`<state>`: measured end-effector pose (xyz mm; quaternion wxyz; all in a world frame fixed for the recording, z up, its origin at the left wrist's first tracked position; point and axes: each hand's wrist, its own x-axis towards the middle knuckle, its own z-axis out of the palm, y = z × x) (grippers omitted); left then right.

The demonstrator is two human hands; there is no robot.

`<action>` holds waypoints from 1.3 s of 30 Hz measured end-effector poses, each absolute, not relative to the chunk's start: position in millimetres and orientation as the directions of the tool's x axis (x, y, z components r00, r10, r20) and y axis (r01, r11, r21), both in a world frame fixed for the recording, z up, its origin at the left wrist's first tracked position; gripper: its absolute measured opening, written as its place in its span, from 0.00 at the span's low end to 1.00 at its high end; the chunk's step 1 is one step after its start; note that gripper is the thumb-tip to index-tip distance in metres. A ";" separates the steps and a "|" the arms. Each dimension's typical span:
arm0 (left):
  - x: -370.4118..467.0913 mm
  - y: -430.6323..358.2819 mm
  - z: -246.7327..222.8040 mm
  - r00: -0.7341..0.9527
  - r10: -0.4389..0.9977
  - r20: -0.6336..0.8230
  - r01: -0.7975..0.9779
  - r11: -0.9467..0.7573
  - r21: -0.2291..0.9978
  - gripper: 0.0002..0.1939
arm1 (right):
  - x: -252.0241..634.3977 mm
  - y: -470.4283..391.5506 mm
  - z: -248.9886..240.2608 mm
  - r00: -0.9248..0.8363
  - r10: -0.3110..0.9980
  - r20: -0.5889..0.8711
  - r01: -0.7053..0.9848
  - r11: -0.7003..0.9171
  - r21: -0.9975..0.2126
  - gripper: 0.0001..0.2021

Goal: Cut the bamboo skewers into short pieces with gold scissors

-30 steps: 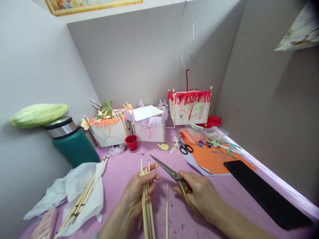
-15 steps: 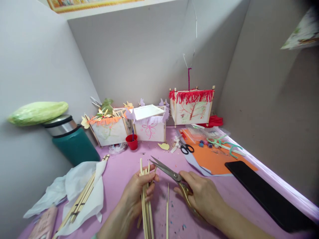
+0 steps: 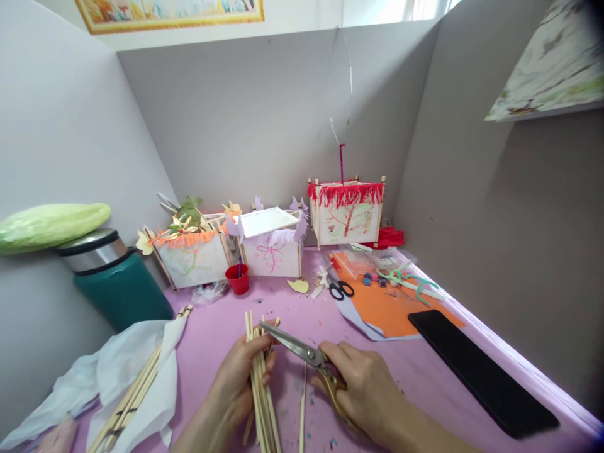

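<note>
Two bare hands close together at the near middle
Left hand (image 3: pixel 240 374) is curled in a grip, thumb uppermost, its forearm (image 3: pixel 201 428) rising from the near left; right hand (image 3: pixel 361 380) is closed, knuckles up, its forearm (image 3: pixel 425 431) reaching in from the near right.

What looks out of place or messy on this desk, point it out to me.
The green vegetable looks odd: it seems to lie across the lid of the teal bottle, an unlikely perch. Dark specks and small scraps also litter the purple tabletop. I see no clear spill.
</note>
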<state>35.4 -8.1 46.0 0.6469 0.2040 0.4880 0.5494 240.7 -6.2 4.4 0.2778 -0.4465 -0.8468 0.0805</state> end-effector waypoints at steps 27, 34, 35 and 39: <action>43.8 -18.3 54.9 -0.037 0.951 -0.308 -0.320 0.280 0.905 0.11 | 244.1 -4.5 11.6 -0.418 0.816 0.400 0.794 0.542 -0.277 0.19; 46.3 -19.0 59.3 -0.044 0.951 -0.306 -0.326 0.276 0.904 0.11 | 244.0 -5.9 15.8 -0.431 0.812 0.393 0.794 0.548 -0.263 0.17; 46.3 -19.0 59.6 -0.051 0.952 -0.300 -0.328 0.268 0.906 0.11 | 243.7 -6.2 16.4 -0.432 0.809 0.400 0.791 0.552 -0.263 0.17; 45.2 -19.1 58.9 -0.072 0.960 -0.270 -0.322 0.234 0.917 0.09 | 243.1 -5.3 16.7 -0.429 0.806 0.408 0.788 0.555 -0.267 0.12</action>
